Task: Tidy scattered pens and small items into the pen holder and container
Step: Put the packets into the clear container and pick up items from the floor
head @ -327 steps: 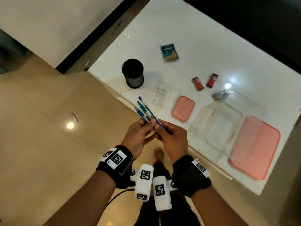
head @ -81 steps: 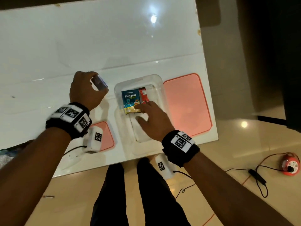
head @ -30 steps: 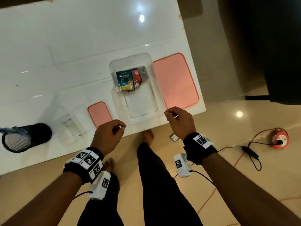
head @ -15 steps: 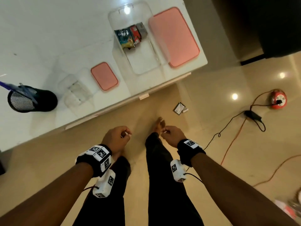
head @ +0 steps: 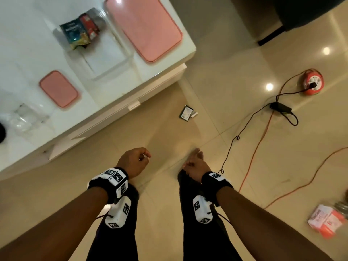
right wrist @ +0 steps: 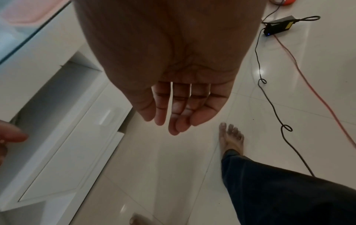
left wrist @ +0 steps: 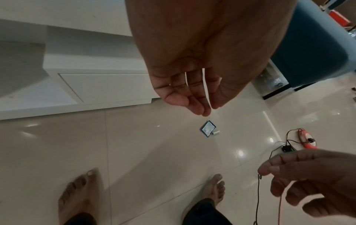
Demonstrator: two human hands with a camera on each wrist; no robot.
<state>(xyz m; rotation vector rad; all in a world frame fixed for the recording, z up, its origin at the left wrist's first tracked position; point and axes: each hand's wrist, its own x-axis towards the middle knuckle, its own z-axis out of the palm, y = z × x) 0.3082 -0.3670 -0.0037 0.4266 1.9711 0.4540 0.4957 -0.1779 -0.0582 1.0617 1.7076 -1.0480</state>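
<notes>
Both hands hang over the floor, away from the table. My left hand (head: 135, 161) (left wrist: 192, 94) is loosely curled and holds nothing. My right hand (head: 194, 164) (right wrist: 173, 106) is relaxed and empty too. On the white table (head: 28, 44) the large clear container (head: 105, 59) holds a blue-green packet (head: 75, 33) and red packets (head: 88, 25). Its big pink lid (head: 145, 27) lies beside it. A small pink lid (head: 58, 88) and a small clear container (head: 26, 117) sit further left. Only the black edge of the pen holder (head: 1, 131) shows. A dark packet (head: 186, 113) (left wrist: 208, 128) lies on the floor.
A small white item (head: 194, 114) lies next to the floor packet. An orange cable reel (head: 312, 81), a black power adapter (head: 280, 107) and trailing cables cross the floor on the right. Wrapped packages (head: 325, 221) sit at the lower right. White drawers (left wrist: 108, 86) stand under the table.
Both hands have dropped from the table's front edge to hang over the floor. The view has swung down and right, so the pen holder has slid almost out of sight.
</notes>
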